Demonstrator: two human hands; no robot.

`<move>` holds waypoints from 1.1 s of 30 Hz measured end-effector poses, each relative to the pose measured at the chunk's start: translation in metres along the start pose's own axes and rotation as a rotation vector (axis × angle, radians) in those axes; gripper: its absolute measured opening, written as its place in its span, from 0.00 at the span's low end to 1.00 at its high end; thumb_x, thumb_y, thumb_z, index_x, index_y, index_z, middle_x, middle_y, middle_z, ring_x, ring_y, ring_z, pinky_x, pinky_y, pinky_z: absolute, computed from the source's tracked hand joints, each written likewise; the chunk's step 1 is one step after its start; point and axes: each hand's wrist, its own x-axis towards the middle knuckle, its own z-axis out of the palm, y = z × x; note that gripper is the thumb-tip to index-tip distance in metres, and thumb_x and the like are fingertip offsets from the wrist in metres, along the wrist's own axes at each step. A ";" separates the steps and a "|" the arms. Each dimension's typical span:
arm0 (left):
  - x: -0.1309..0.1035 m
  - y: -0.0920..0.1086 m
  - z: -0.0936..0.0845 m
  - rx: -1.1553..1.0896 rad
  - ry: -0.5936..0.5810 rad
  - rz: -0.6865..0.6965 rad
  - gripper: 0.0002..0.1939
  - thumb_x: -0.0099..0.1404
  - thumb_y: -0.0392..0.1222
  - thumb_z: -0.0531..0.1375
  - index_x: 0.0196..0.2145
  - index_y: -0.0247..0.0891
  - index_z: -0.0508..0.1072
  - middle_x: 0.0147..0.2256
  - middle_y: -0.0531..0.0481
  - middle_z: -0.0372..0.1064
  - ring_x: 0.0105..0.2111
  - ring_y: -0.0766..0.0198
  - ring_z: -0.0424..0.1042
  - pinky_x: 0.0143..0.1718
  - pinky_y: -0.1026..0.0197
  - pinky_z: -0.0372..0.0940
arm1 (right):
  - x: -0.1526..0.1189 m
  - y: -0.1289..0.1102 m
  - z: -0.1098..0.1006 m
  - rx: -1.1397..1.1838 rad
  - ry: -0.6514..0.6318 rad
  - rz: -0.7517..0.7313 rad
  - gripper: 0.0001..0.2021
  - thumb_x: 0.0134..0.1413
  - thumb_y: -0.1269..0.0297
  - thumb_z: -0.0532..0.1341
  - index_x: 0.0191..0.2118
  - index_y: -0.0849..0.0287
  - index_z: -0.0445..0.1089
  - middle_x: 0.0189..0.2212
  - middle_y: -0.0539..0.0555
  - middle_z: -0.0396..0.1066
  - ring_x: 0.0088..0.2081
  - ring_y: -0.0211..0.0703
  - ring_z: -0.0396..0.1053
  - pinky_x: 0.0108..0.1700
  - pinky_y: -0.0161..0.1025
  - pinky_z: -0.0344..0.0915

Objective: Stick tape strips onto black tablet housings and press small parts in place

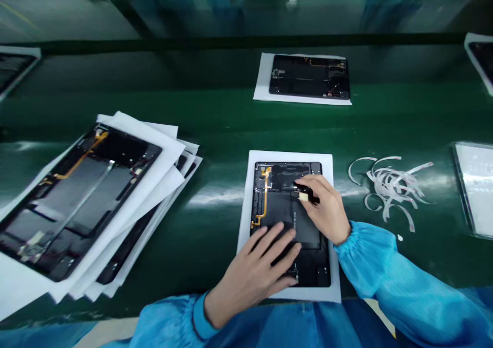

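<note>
An open tablet housing [283, 217] with black insides and an orange flex cable [265, 196] along its left side lies on a white sheet [246, 189] in front of me. My left hand [260, 266] rests on the lower left of the housing, fingers spread and flat. Over the upper right part, my right hand [323, 204] is closed in a pinch. Between its thumb and fingers shows a small dark piece with a cream-coloured block [303, 196]; its exact kind is unclear. The right palm hides the housing's right edge.
To the left, tablet housings [82, 194] are stacked with white sheets between them. Another housing [310, 76] lies on a sheet at the back. Curled white strips [396, 184] are heaped at right, beside a clear-edged white tray [477, 189]. The table [219, 122] is green.
</note>
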 end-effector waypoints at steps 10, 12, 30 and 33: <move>-0.002 -0.008 -0.003 -0.356 0.136 -0.399 0.10 0.69 0.39 0.55 0.47 0.42 0.69 0.58 0.42 0.60 0.61 0.49 0.57 0.58 0.45 0.59 | -0.024 -0.017 -0.026 -0.015 0.056 -0.006 0.06 0.58 0.72 0.59 0.39 0.56 0.72 0.33 0.51 0.71 0.35 0.40 0.71 0.37 0.36 0.69; 0.007 -0.008 -0.005 -0.376 0.157 -0.575 0.10 0.66 0.39 0.58 0.46 0.43 0.68 0.59 0.42 0.56 0.62 0.47 0.53 0.58 0.41 0.57 | -0.038 -0.016 -0.028 -0.052 0.038 0.019 0.06 0.59 0.72 0.59 0.39 0.56 0.71 0.33 0.51 0.70 0.34 0.39 0.71 0.36 0.35 0.68; 0.039 -0.002 -0.006 -0.473 0.015 -0.691 0.11 0.63 0.38 0.59 0.44 0.47 0.66 0.66 0.50 0.40 0.67 0.44 0.38 0.63 0.37 0.48 | -0.067 -0.001 -0.021 -0.138 0.075 0.085 0.06 0.61 0.70 0.58 0.41 0.57 0.71 0.34 0.51 0.68 0.35 0.39 0.71 0.38 0.34 0.67; 0.041 -0.001 -0.006 -0.459 0.017 -0.703 0.12 0.62 0.38 0.60 0.43 0.47 0.65 0.66 0.50 0.41 0.68 0.45 0.36 0.63 0.37 0.48 | -0.068 -0.001 -0.019 -0.149 0.061 0.087 0.06 0.61 0.70 0.57 0.42 0.57 0.71 0.34 0.52 0.68 0.36 0.39 0.72 0.38 0.35 0.66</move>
